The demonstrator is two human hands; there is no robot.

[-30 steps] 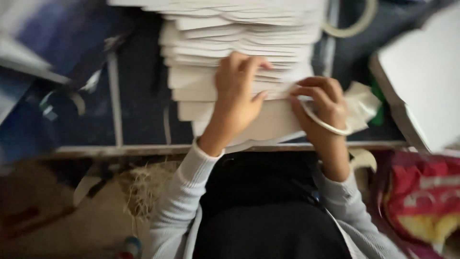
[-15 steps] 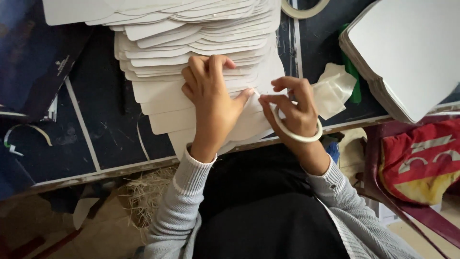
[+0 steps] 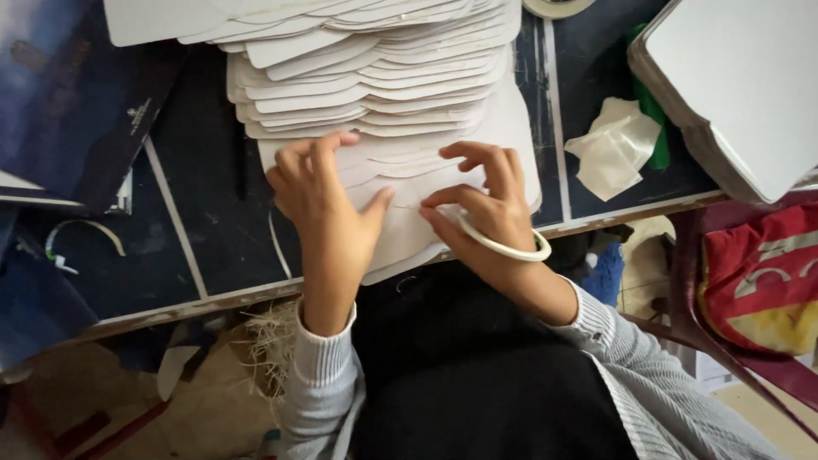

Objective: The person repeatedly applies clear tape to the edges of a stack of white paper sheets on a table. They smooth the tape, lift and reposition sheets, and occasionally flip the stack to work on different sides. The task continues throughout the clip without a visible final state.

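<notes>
Hands at the near edge of the tabletop point(image 3: 187, 255), both pressed on a fanned stack of white card cutouts point(image 3: 383, 77). Left hand point(image 3: 319, 200) laid flat on the lowest sheets, fingers spread and gripping nothing, thumb pointing toward the other hand. Right hand point(image 3: 481, 200) beside it, thumb and forefinger pinched together on the topmost near sheet point(image 3: 409, 230), remaining fingers arched above; a roll of white tape point(image 3: 504, 243) worn round that wrist like a bangle. Stack running from the near edge up toward the far edge, each sheet overlapping the next, lowest one hanging slightly over the near edge. Crumpled white paper point(image 3: 615, 146) just right of the stack, touching a green object point(image 3: 652, 115). Second pile of white boards point(image 3: 737, 94) at the right corner, tilted. Another tape roll point(image 3: 558, 7) at the far edge, partly cut off. Red and yellow bag point(image 3: 758, 281) below the right corner, off the tabletop. Grey ribbed sleeves on both arms.
</notes>
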